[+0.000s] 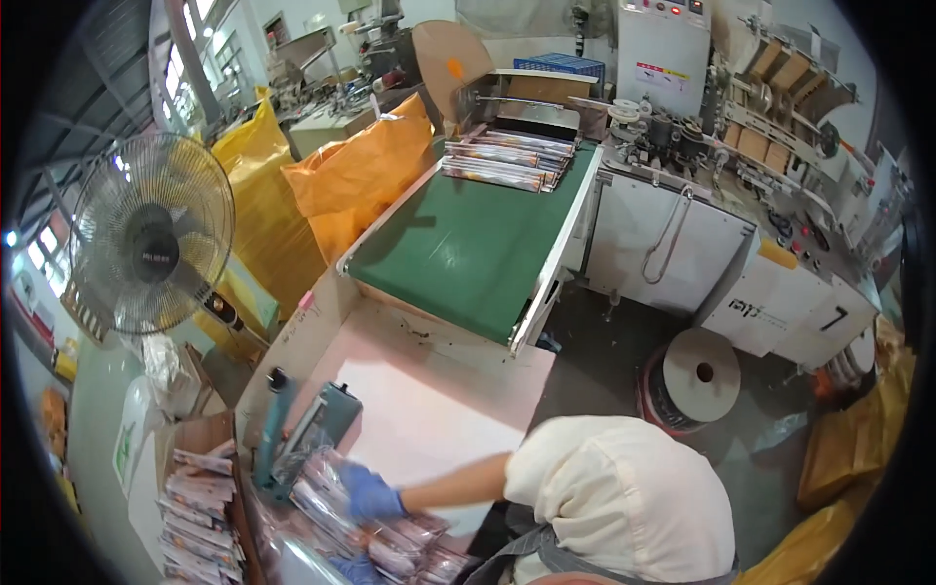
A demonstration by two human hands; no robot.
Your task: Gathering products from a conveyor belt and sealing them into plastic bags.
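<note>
My right hand [371, 490], in a blue glove, reaches in from the right over a heap of shiny, clear-wrapped packets [322, 502]. It touches the packets, but motion smears its fingers. At the lower edge, my left hand [357, 568], also blue-gloved, lies against the near side of the same heap. Most of it is hidden, so its grip does not show. Just beyond the heap stands a teal hand sealer [331, 414] with a raised lever. Clear plastic film [297, 558] lies beside the packets at the lower left.
A pale pink worktop [429, 375] extends to a green conveyor belt [458, 258] carrying stacked packets [512, 161]. Left are a box of packets [200, 512] and a standing fan [154, 244]. An orange sack [361, 175] leans by the belt. Right are a machine [673, 229] and a large reel [700, 375].
</note>
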